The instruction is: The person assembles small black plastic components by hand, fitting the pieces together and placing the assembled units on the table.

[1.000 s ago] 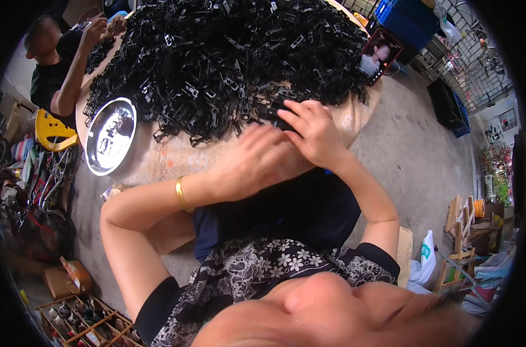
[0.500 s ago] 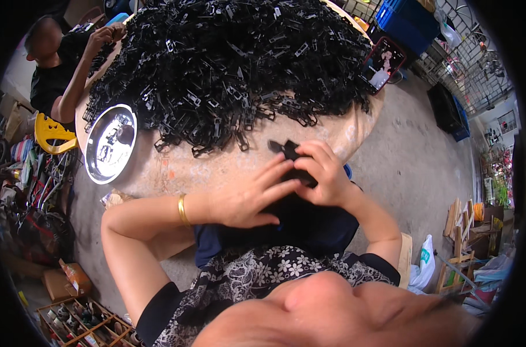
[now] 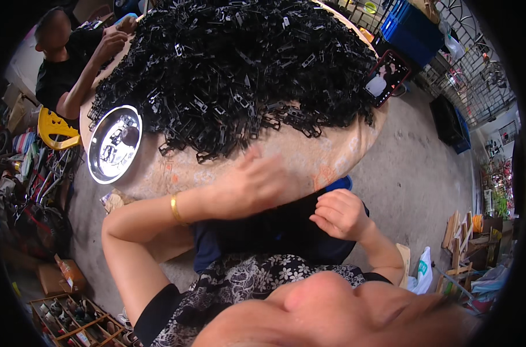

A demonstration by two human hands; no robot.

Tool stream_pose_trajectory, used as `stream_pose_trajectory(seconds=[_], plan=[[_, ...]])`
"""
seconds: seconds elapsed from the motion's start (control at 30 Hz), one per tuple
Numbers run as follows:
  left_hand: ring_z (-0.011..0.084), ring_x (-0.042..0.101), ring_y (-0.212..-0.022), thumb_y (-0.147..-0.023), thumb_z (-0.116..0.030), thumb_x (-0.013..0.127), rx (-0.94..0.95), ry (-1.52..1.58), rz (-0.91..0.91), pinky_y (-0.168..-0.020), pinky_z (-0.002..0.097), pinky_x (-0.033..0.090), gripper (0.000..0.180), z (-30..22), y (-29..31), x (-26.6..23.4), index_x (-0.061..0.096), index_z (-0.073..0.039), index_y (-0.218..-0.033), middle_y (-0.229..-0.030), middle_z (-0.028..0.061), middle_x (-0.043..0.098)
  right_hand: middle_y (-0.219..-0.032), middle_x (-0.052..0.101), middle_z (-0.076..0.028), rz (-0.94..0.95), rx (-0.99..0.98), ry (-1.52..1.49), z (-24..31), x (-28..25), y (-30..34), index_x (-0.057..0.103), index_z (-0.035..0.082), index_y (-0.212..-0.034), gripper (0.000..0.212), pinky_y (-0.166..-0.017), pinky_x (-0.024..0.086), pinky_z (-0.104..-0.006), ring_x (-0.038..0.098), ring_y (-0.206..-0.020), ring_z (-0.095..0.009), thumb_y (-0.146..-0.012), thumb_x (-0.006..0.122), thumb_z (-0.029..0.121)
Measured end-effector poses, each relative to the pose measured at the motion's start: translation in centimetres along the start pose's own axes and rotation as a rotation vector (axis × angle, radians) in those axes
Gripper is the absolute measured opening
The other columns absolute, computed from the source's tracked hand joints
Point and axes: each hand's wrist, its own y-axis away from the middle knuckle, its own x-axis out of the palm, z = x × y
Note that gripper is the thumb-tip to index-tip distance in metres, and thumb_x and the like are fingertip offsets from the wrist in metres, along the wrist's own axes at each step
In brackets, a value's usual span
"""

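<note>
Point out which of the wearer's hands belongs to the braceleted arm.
The left hand: a gold bracelet circles its arm, whereas none shows behind the right hand.

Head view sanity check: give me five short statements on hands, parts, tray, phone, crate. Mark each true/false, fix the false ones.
1. The left hand and right hand are touching. False: there is a gap between them.
2. A large pile of black parts covers much of the table. True.
3. The round metal tray is right of the pile. False: it is on the left.
4. A phone is at the pile's right edge. True.
5. The plastic crate at upper right is yellow. False: it is blue.
</note>
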Motion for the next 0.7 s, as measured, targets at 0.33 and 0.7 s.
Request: stream_pose_trajectory(seconds=[0.33, 0.7], plan=[[0.0367, 0.033, -0.126, -0.076, -0.04, 0.065, -0.522, -0.446, -0.09, -0.103, 0.0501, 0.025, 0.065, 5.9, 1.0, -0.8, 0.044, -0.008, -0.129, -0.132, 0.02, 0.041, -0.099, 0.06, -0.017, -0.144, 0.008, 0.025, -6.9, 1.4, -11.5, 0.06, 0.0, -0.094, 0.024, -0.081, 0.047, -0.0396, 0.057, -0.093, -0.033, -0.073, 0.066, 0.011], [0.0332, 0.04, -0.118, -0.077, -0.041, 0.063, -0.306, -0.332, -0.158, -0.089, 0.0443, 0.042, 0.053, 9.6, -3.2, 1.0, 0.056, -0.006, -0.116, -0.129, 0.0177, 0.043, -0.097, 0.065, -0.015, 0.13, 0.546, 0.283, -15.0, 7.4, -26.0, 0.062, 0.006, -0.106, 0.041, -0.084, 0.047, -0.0392, 0.06, -0.093, -0.033, -0.073, 0.067, 0.029]])
